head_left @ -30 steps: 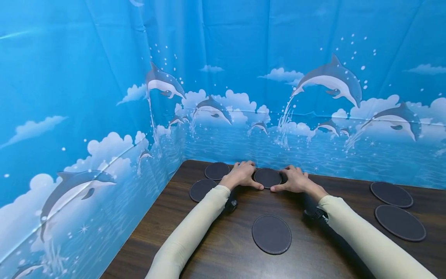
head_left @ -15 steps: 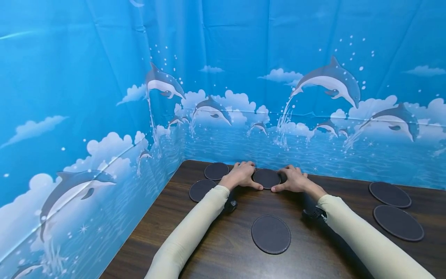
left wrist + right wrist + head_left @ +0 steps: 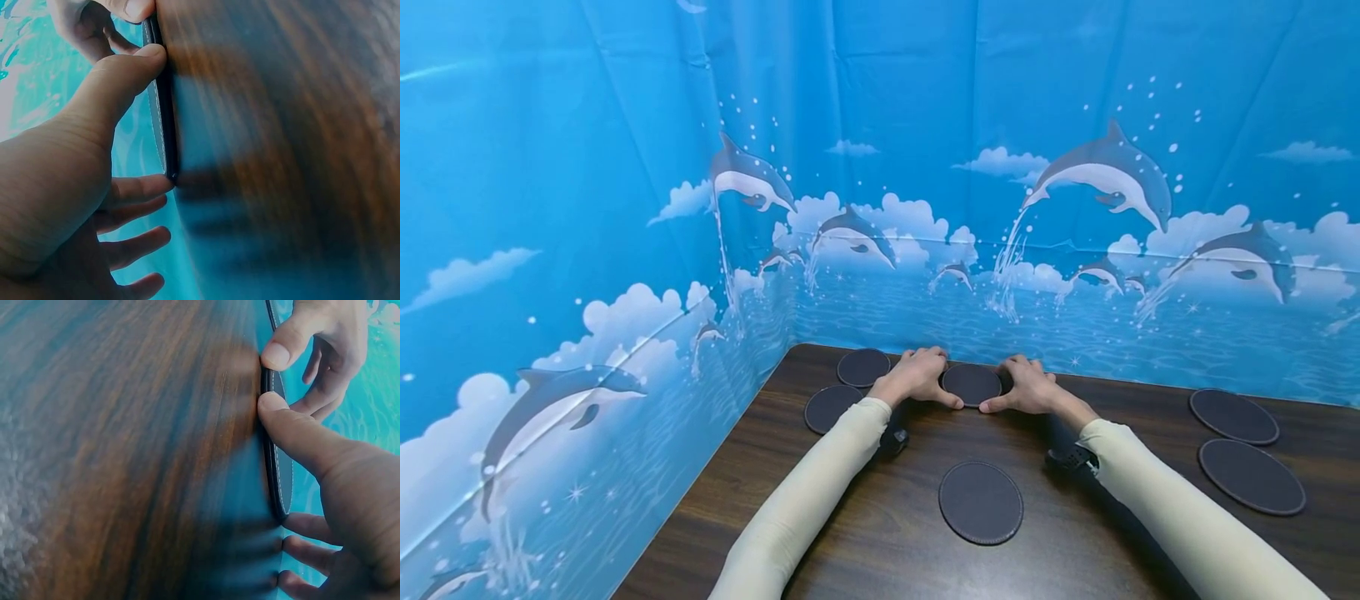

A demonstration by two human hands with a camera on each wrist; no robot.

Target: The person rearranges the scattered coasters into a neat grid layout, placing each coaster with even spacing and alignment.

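At the table's far edge, a round black coaster [image 3: 972, 385] with a stitched rim lies between the two hands. My left hand [image 3: 916, 377] holds its left side, thumb on the near rim and index finger against the side. On the opposite side my right hand [image 3: 1027, 387] grips it the same way, the two thumbs close together. The left wrist view shows the coaster [image 3: 160, 125] edge-on, with the other fingers of the left hand [image 3: 69, 162] spread past it. In the right wrist view, the right thumb presses the coaster's rim [image 3: 284, 481].
Another round coaster [image 3: 981, 502] lies nearer on the brown wooden table [image 3: 880, 517]. Two more, a far one [image 3: 863, 367] and a near one [image 3: 831, 407] partly behind the left sleeve, lie left. A pair [image 3: 1234, 416] sits right. A blue dolphin-print curtain [image 3: 880, 167] hangs behind and left.
Both hands keep their hold on the coaster, with no clear movement on the table. The head view has shifted very slightly, so everything sits a little further left.
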